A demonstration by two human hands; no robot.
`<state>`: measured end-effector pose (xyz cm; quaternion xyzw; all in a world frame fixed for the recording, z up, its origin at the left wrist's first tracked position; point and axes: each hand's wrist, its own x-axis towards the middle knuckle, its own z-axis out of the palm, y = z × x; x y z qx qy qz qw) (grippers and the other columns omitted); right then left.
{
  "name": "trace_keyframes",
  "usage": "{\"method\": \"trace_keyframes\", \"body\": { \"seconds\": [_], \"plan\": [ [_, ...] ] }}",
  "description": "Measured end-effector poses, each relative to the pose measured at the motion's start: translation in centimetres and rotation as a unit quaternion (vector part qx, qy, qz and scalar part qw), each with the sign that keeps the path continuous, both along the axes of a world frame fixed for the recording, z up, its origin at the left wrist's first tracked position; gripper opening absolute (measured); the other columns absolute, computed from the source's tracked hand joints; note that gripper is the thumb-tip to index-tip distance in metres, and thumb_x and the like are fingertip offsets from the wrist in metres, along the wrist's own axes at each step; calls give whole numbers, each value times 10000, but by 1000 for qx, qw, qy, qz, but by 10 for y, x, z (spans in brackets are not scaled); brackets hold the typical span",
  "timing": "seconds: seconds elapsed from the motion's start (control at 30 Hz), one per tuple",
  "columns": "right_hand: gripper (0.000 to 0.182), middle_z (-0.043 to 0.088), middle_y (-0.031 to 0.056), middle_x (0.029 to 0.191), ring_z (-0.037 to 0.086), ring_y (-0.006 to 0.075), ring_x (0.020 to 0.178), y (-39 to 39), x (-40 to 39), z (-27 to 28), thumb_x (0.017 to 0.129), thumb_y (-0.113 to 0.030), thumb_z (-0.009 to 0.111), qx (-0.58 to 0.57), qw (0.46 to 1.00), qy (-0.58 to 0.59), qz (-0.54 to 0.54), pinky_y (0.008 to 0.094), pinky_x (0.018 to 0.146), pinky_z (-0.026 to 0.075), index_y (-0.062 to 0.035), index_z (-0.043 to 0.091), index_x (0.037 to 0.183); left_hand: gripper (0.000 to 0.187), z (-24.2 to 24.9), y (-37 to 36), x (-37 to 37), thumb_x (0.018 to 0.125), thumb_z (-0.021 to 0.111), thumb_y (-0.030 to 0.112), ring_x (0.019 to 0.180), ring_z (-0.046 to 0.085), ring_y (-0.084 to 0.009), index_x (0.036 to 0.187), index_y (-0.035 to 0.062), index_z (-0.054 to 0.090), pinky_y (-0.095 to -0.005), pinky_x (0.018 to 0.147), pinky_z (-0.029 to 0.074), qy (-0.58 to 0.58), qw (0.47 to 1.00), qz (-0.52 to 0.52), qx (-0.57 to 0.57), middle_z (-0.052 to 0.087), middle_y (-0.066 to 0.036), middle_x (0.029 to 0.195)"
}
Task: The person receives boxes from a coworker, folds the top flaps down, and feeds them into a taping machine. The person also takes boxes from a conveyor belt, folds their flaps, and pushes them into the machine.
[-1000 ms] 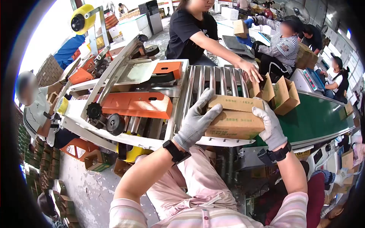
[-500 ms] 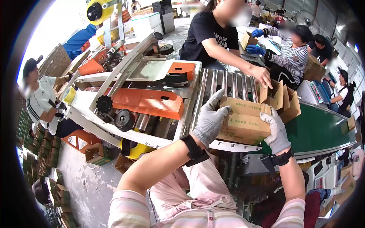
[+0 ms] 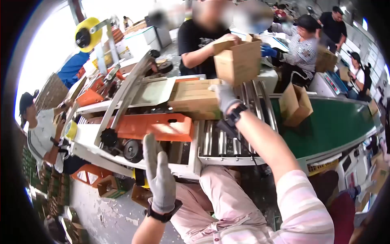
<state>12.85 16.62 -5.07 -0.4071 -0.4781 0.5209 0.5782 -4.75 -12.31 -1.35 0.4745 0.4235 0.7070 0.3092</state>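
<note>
Workshop machine (image 3: 156, 125): one carton (image 3: 194, 101), right hand (image 3: 224, 96) touching it.

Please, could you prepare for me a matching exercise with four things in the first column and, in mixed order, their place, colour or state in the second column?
Column one
1. Left hand
2. Closed carton
3. Tape roll
4. Green surface

Column two
A. Has an open box standing on it
B. Yellow, mounted high at the upper left
C. Gloved, fingers pointing up, holding nothing
D. Has the right hand at its right end

Right pairs: 1-C, 2-D, 3-B, 4-A
</note>
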Motion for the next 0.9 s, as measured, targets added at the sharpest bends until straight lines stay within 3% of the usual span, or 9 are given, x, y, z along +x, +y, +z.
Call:
{"method": "trace_keyframes", "body": {
  "seconds": [0.2,0.3,0.37,0.4,0.43,0.5,0.63,0.67,0.9],
  "plan": [
    [651,661,145,1193,586,210,1119,-15,-31,23,921,-532,694,-9,998,-7,64,366,988,447,-12,608,1304,568,8,-3,35,1097,385,196,1555,194,-278,1588,-35,217,-430,1284,133,69,996,-57,25,238,-195,1658],
    [867,508,245,1446,484,399,1346,-90,78,74,920,-584,681,-72,988,15,134,478,1156,372,48,425,1456,614,0,-9,40,1092,421,272,1555,189,-306,1587,-33,223,-454,1283,122,86,992,-87,36,235,-204,1658],
    [633,641,135,1212,638,221,1102,-121,161,59,947,-469,700,-30,999,5,13,399,1031,495,-13,529,1351,742,-6,-16,41,1069,500,369,1542,223,-341,1562,-101,205,-468,1267,169,99,991,-83,29,245,-261,1637],
    [286,431,-96,732,384,4,604,-129,200,50,978,-395,663,-3,999,24,-32,189,591,353,-134,578,898,741,-12,-19,42,1066,512,360,1533,249,-344,1554,-112,215,-470,1262,190,97,992,-79,28,259,-270,1628],
    [334,406,-101,690,389,16,594,-140,235,37,981,-345,650,-13,991,28,-128,198,585,338,-193,449,762,744,-18,-19,44,1065,518,356,1532,252,-345,1551,-118,214,-470,1261,193,94,991,-91,22,260,-273,1627],
    [729,597,134,1222,592,264,1139,-138,312,-16,867,-576,736,-168,951,-31,-259,464,1038,449,-58,536,1339,739,-22,-21,52,1056,536,323,1526,265,-353,1548,-126,216,-468,1262,190,74,990,-122,-2,263,-274,1626],
    [1287,97,271,1667,184,449,1517,-106,318,-71,700,-770,761,-316,911,38,-260,593,1187,234,-74,184,1615,834,-15,-17,69,1023,591,421,1546,229,-320,1581,-62,201,-471,1262,185,92,979,-180,-24,250,-230,1648],
    [1244,336,269,1565,320,366,1479,-95,301,-80,711,-749,761,-319,910,45,-260,538,1169,305,-18,236,1571,834,-14,-18,69,1023,591,421,1546,229,-320,1581,-62,201,-471,1262,185,98,979,-177,-20,250,-230,1648],
    [908,582,211,1299,612,307,1104,-6,266,-159,670,-292,871,-188,873,106,-438,389,963,504,20,425,1397,811,-13,-41,59,1021,601,392,1544,236,-321,1579,-51,216,-475,1261,191,94,990,-90,-48,267,-224,1643]
  ]
}}
